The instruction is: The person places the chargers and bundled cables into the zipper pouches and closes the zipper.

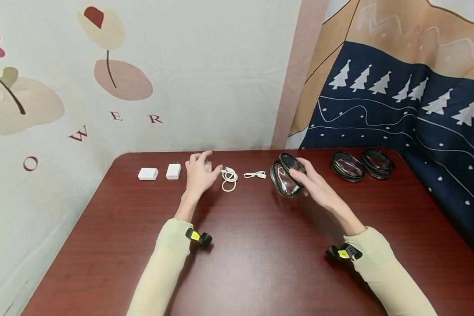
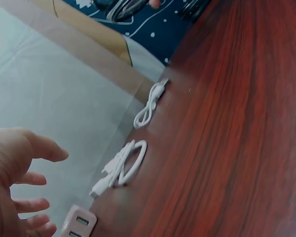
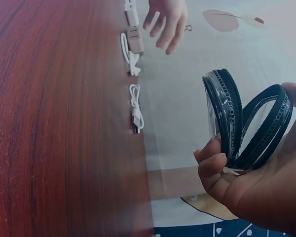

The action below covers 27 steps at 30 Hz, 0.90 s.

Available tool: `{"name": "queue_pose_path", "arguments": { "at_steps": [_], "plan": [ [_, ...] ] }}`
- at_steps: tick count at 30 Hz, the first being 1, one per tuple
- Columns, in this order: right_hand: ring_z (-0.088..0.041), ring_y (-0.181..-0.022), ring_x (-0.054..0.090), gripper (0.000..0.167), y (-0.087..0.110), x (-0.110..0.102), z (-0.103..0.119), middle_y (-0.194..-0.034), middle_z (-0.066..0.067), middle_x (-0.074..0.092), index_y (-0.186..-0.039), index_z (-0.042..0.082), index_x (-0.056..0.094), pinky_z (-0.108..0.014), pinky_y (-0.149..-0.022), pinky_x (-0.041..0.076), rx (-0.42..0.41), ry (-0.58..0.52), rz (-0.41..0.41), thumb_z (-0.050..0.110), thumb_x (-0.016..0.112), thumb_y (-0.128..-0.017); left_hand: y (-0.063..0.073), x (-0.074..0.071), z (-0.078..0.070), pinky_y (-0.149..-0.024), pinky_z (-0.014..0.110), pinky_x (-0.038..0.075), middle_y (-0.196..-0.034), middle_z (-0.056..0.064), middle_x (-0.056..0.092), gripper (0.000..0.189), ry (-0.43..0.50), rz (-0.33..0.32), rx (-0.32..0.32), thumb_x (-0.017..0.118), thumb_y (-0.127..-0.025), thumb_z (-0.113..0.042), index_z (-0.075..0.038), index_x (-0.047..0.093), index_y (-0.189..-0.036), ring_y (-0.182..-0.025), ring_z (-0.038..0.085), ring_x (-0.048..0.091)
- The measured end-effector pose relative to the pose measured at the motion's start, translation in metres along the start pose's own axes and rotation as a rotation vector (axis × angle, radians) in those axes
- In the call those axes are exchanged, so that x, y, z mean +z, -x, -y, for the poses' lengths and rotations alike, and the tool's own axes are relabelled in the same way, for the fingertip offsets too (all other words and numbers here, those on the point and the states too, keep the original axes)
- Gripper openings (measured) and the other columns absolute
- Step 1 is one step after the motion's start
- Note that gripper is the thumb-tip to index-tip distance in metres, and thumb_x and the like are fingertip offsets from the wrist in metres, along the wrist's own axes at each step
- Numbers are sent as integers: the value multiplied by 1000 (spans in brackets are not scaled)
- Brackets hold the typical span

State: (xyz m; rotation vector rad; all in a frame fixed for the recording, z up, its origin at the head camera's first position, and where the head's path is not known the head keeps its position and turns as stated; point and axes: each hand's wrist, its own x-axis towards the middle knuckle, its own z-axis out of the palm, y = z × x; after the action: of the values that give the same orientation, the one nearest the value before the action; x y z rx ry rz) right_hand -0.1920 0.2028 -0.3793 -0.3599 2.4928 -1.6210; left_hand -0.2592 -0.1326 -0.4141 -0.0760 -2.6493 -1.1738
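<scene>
My right hand (image 1: 317, 186) grips a round clear zip pouch (image 3: 229, 118) with black edging, its lid spread apart from its base. White cable (image 1: 283, 181) shows inside that pouch in the head view. Over on the left, my left hand (image 1: 198, 174) hovers with spread fingers beside a charger (image 2: 80, 223) that has two USB ports. Nothing is between those fingers in the left wrist view. Just right of this hand lies a coiled white cable (image 1: 229, 176). A smaller bundled white cable (image 1: 255, 174) lies between it and the pouch.
Two white plug chargers, one (image 1: 148, 174) farther left and another (image 1: 173, 171) nearer my left hand, lie along the back of the dark red table (image 1: 256, 263). Two more round pouches, one (image 1: 348, 166) beside the other (image 1: 378, 163), rest at the back right. A printed curtain (image 1: 221, 79) hangs behind.
</scene>
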Motion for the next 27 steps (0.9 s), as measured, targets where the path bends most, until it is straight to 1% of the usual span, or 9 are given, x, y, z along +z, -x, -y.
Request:
{"name": "queue_pose_path", "arguments": {
  "at_steps": [4,6,8,11,14,17,22,27],
  "plan": [
    [-34,-80,46,62,1,1,2,-115,-15,48,-154,12,27,-37,-64,42,0,8,-5,44,46,-105,-2,-3,9,-106,57,27,-144,22,38,66,-40,35,-76,76,-87,-29,-11,52,-145,-128,43,28],
    [-31,-81,47,62,1,1,2,-117,-15,49,-154,13,27,-37,-64,43,1,16,-6,43,46,-104,-3,-4,13,-107,58,25,-146,22,36,67,-57,60,-108,76,-87,-29,-12,49,-147,-128,43,26],
    [-29,-83,47,62,1,1,2,-118,-15,49,-155,13,28,-36,-64,43,2,25,-8,43,47,-104,-3,-5,15,-107,58,25,-146,22,36,68,-73,76,-126,77,-87,-27,-10,50,-146,-128,44,27],
    [-27,-83,47,62,1,1,2,-119,-15,49,-155,13,28,-36,-64,44,0,31,-8,43,47,-104,-2,-6,17,-107,58,25,-145,22,38,63,-110,82,-135,77,-87,-22,-7,53,-143,-126,45,30],
    [-27,-83,46,62,1,0,2,-119,-15,49,-155,13,28,-36,-64,43,0,29,-6,43,46,-104,-3,-6,18,-106,56,26,-142,21,41,56,-146,65,-135,77,-87,-19,-5,58,-137,-124,44,33],
    [-29,-83,46,62,0,0,2,-119,-15,48,-155,13,27,-37,-65,43,1,22,0,43,46,-104,-3,-6,21,-105,54,29,-139,21,43,52,-162,52,-137,77,-87,-17,-3,59,-134,-122,43,36],
    [-29,-86,46,63,1,0,2,-120,-16,48,-155,13,26,-37,-66,43,4,22,7,43,46,-104,-4,-8,25,-102,52,35,-136,21,44,54,-174,67,-152,78,-87,-19,-1,57,-132,-119,41,40],
    [-28,-86,47,62,1,0,1,-120,-16,48,-155,13,26,-37,-65,43,2,27,8,43,46,-105,-5,-10,26,-101,52,40,-136,22,46,55,-177,89,-163,78,-87,-21,1,57,-133,-119,42,44]
  ]
}}
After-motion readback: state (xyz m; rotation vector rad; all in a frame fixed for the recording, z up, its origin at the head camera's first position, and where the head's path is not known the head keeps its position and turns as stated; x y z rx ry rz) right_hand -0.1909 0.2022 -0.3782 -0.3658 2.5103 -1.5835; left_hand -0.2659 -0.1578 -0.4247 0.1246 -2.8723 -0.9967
